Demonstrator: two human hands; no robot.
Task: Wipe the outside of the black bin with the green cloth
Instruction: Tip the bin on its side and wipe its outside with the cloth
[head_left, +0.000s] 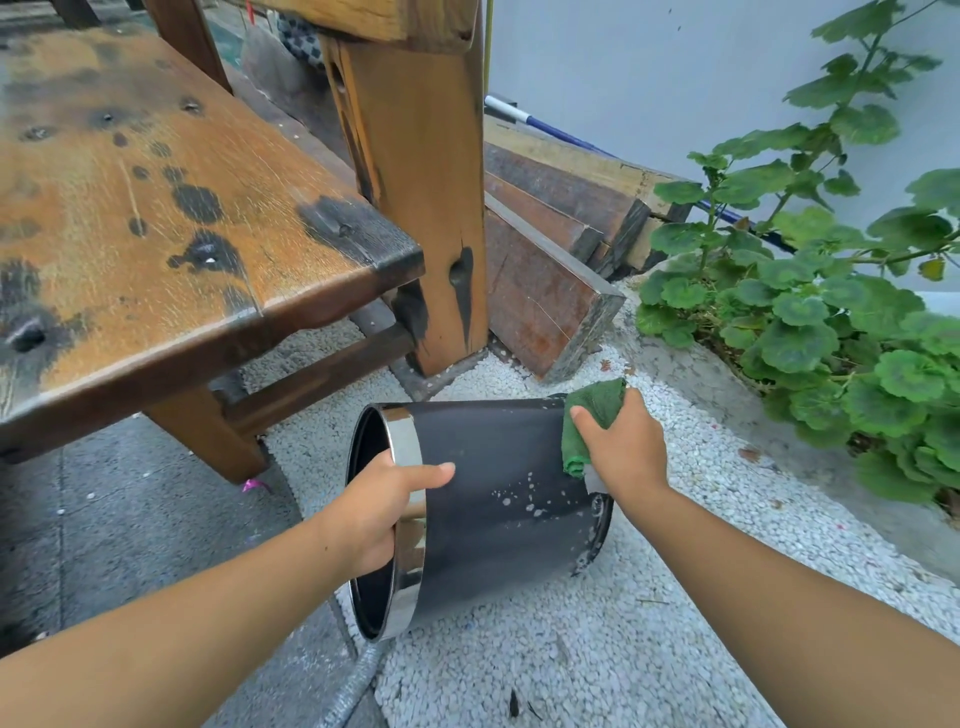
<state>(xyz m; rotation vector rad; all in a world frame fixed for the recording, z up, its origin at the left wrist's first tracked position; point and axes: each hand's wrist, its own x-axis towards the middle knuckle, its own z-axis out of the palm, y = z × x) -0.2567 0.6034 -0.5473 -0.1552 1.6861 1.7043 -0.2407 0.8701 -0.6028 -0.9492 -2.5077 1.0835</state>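
The round black bin with a chrome rim band (483, 499) lies tipped on its side on the pale gravel (597, 649), mouth toward nine o'clock, base toward three, likely so its curved wall faces up for wiping. The left hand (382, 512) clamps the rim, thumb laid across the outer wall and fingers hooked inside, steadying it against rolling. The right hand (621, 447) presses the bunched green terry cloth (587, 421) onto the wall near the base edge, fingers closed over it, cloth poking out at twelve o'clock. Pale splashes (524, 499) sit at seven o'clock of the cloth, unwiped.
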